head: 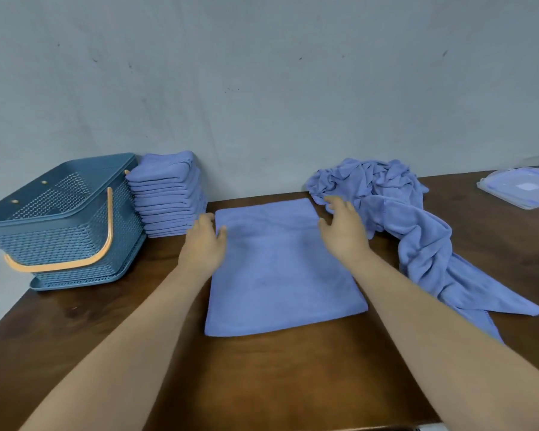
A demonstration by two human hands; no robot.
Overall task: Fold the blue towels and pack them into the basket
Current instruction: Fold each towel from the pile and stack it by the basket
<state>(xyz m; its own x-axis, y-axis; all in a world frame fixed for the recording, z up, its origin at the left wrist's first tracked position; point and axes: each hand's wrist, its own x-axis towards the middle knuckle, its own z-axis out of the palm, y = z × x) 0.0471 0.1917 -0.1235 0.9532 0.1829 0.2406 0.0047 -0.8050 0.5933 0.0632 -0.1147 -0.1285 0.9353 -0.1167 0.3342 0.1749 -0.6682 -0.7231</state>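
A dark brown wooden table (262, 377) fills the lower view, with bare wood between its near edge and the work. Two bare forearms reach forward across it.

Between them a smooth blue cloth towel (280, 275) lies flat as a rectangle. Its near edge runs roughly along the table's front, and its sides appear to run away from the person. There is bare wood to its left.

The left hand (203, 244) is at the towel's far left corner, with the thumb on the cloth and the fingers past the edge. Whether it pinches the towel cannot be told. The right hand (344, 234) is at the far right corner, fingers spread and relaxed, holding nothing.

Just right of the flat towel, a crumpled heap of blue towels (402, 206) trails toward the near right.

Further back on the left, a tall stack of folded blue towels (168, 200) stands against a plain grey wall (262, 88). Touching it is a blue perforated plastic basket (59, 244) at the table's left edge, its orange handle (75, 265) lowered.

At the far right lies a clear plastic lidded container (523, 188).
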